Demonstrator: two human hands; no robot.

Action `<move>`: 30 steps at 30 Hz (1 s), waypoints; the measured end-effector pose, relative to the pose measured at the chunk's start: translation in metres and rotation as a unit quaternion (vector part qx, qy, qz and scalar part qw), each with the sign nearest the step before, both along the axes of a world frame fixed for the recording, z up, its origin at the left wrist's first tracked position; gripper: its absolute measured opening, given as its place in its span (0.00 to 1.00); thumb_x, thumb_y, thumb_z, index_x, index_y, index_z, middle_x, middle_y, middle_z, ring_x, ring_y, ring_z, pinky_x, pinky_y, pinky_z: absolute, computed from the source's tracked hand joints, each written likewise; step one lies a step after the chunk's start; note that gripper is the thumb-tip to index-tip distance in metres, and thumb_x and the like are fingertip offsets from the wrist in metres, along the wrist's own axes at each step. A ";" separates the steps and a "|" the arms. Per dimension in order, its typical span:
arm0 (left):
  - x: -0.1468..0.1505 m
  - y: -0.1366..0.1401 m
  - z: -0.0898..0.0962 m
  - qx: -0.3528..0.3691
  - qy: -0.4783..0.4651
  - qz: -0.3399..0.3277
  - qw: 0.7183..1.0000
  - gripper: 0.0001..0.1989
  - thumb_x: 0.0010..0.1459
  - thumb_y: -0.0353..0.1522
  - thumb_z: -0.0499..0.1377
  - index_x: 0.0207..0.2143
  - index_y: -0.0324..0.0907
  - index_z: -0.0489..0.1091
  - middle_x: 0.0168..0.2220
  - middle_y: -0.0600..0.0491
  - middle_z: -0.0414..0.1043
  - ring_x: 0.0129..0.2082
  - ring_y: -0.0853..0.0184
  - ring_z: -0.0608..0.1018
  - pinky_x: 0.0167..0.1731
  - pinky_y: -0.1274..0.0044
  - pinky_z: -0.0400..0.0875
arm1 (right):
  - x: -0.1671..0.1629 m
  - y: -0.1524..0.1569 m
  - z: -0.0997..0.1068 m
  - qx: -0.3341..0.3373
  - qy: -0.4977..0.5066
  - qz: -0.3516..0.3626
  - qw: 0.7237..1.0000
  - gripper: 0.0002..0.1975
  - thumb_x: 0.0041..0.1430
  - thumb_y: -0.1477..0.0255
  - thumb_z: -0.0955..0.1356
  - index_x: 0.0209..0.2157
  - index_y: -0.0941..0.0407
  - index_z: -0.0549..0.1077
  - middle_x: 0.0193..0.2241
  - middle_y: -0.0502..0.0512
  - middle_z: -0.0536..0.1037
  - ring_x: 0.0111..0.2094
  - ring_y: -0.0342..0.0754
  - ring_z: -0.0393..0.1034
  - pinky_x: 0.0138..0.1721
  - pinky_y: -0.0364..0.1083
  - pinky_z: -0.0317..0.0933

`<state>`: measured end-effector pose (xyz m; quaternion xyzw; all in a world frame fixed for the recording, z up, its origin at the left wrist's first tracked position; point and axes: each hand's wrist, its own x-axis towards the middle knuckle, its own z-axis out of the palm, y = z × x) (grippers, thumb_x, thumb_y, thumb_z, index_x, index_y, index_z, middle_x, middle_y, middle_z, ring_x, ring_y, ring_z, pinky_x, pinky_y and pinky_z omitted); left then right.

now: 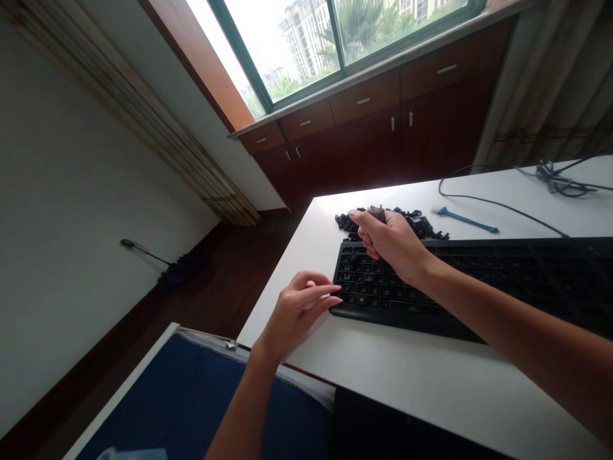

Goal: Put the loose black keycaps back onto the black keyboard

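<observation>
A: Where's the keyboard?

B: Across the right half of the frame, lying on the white desk and running out at the right edge. Most of its key positions show bare sockets.

A: And the right hand?

B: Right of centre, above the keyboard's left part. It's clenched around a dark object, with the thumb along the top. Most of that is hidden by the fist, so I can't tell what it is.

A: The left hand?

B: Centre of the frame, a bit low. Its fingers are loosely extended and grasp nothing that I can see; the fingertips are at the keyboard's left end, seemingly touching it.

A: What's that behind the fist?

B: A heap of small black pieces, which look like keycaps, just beyond the keyboard's far edge. Right of the heap lies a slim teal tool, and a black cable curves past it towards the upper right.

A: Anything further off?

B: Reddish-brown cabinets below a window at the top, and dark blue fabric at the lower left.
</observation>
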<state>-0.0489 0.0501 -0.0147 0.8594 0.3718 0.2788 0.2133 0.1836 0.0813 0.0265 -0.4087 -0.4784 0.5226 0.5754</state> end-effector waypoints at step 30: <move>0.008 -0.004 0.006 -0.042 0.018 0.013 0.999 0.11 0.62 0.36 0.62 0.47 0.45 0.76 0.46 0.49 0.67 0.35 0.71 0.73 0.40 0.76 0.71 | -0.010 -0.007 0.005 -0.012 0.011 0.016 1.000 0.20 0.60 0.61 0.67 0.20 0.54 0.59 0.18 0.44 0.59 0.18 0.38 0.49 0.19 0.44 0.46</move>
